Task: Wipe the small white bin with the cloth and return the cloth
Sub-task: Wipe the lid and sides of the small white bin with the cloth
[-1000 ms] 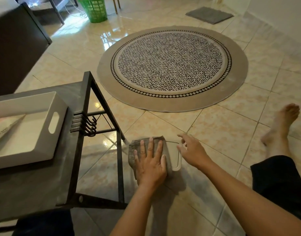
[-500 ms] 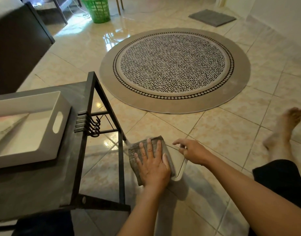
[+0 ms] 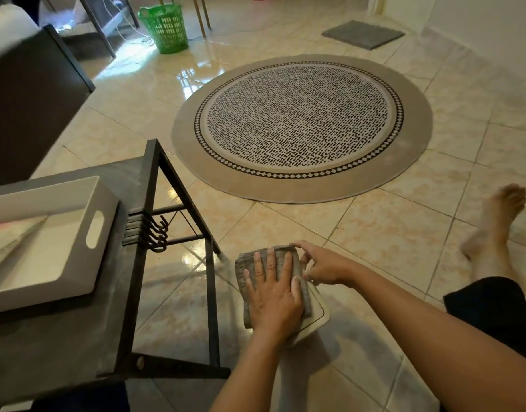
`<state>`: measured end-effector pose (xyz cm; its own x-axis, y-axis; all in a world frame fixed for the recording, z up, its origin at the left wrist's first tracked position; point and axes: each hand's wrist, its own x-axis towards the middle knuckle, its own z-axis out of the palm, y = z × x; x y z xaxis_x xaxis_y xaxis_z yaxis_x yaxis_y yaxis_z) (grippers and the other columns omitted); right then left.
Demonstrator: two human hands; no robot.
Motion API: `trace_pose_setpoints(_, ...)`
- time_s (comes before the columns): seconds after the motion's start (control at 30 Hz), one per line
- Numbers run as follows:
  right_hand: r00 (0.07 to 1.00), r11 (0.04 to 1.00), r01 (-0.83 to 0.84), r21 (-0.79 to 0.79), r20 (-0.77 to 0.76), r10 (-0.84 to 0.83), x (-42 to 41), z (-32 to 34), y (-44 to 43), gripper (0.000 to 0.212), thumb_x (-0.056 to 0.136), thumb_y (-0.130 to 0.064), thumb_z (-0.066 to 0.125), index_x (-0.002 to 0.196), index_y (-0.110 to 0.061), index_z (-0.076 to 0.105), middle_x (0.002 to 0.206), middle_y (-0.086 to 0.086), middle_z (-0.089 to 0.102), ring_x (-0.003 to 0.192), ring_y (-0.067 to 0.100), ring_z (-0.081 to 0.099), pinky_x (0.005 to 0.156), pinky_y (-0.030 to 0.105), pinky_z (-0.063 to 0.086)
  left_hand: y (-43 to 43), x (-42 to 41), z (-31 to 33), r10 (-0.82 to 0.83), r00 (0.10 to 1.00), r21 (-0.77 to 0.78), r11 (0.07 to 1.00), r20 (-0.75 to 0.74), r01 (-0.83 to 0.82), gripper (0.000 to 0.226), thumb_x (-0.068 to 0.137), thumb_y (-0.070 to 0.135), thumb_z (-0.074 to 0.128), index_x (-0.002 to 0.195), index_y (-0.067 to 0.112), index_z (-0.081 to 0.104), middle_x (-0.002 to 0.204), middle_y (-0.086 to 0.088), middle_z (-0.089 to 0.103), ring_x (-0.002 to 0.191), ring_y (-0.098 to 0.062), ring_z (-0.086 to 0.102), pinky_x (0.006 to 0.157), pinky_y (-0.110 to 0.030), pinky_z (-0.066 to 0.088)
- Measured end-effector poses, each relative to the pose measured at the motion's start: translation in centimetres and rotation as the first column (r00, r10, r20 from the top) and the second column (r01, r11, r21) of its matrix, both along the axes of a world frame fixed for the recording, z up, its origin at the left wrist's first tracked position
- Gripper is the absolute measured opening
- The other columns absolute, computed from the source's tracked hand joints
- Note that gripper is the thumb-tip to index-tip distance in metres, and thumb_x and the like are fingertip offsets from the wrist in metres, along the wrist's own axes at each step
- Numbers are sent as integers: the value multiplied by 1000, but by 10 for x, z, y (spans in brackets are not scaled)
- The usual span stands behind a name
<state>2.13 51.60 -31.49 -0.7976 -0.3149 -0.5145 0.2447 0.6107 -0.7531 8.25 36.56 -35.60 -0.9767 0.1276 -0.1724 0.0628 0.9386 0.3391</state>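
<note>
The small white bin [image 3: 318,315] stands on the tiled floor beside the dark table; only its lid's right and near edge shows. A folded grey cloth [image 3: 257,257] lies over most of the lid. My left hand [image 3: 273,295] presses flat on the cloth with its fingers spread. My right hand [image 3: 322,266] rests at the bin's far right edge, its fingertips touching the cloth's far corner and the rim of the bin.
A dark table [image 3: 62,337] at the left carries a white tray [image 3: 104,203], with metal hooks [image 3: 157,233] on its side bar. A round patterned rug [image 3: 300,126] lies ahead, a green basket [image 3: 165,26] and grey mat [image 3: 362,34] beyond. A bare foot [image 3: 493,224] rests at right.
My left hand has stayed flat on the cloth, shifting slightly across the lid. My right hand has moved left, from the bin's right edge to its far corner by the cloth.
</note>
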Motion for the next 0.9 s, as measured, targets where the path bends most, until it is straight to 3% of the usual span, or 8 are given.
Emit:
trace_pose_setpoints(0.1,991,995,-10,-102,133,23,-13,1,-1,92,83,15,62,153,-31,25,105,15,54,92,24,63,81,44,62,-10,-2,-3,-33,999,-13,999,8,33,60,100,52,13,151,41,-18,160,3,-30,142,-20,-35,118,-54,-14)
trace_pose_setpoints(0.23,982,987,19,-160,191,11,-14,-3,3,94,82,18,63,152,-33,29,99,12,53,81,22,66,73,43,64,-19,-7,-4,22,1000,3,1000,-10,-22,61,101,50,16,152,40,-16,160,4,-29,143,-20,-34,118,-55,-12)
trace_pose_setpoints(0.4,982,979,76,-188,182,-41,-10,-9,2,86,82,18,63,148,-31,36,102,12,52,83,23,67,70,43,65,-19,0,-4,79,997,17,997,-18,-79,61,102,47,17,153,36,-15,161,2,-28,143,-21,-35,119,-54,-10)
trace_pose_setpoints(0.57,978,969,125,-214,193,-84,-4,-14,3,82,81,22,58,144,-28,40,102,14,53,84,25,65,69,43,64,3,6,-4,26,1000,-4,1000,-16,-26,60,101,47,15,153,36,-14,159,3,-30,142,-23,-36,114,-50,-21)
trace_pose_setpoints(0.7,970,953,175,-247,209,-124,2,-17,6,87,81,24,54,147,-29,35,105,16,54,87,26,66,73,45,64,11,-13,-1,9,1000,-58,998,11,-8,61,101,46,14,152,36,-17,160,1,-28,143,-24,-35,118,-53,-16)
trace_pose_setpoints(0.9,970,946,213,-243,168,-176,1,-19,3,79,82,20,60,144,-26,42,94,11,55,81,21,68,64,37,64,-11,-11,-2,114,993,-19,993,2,-114,62,102,43,17,149,33,-22,159,-1,-31,142,-24,-35,119,-53,-13)
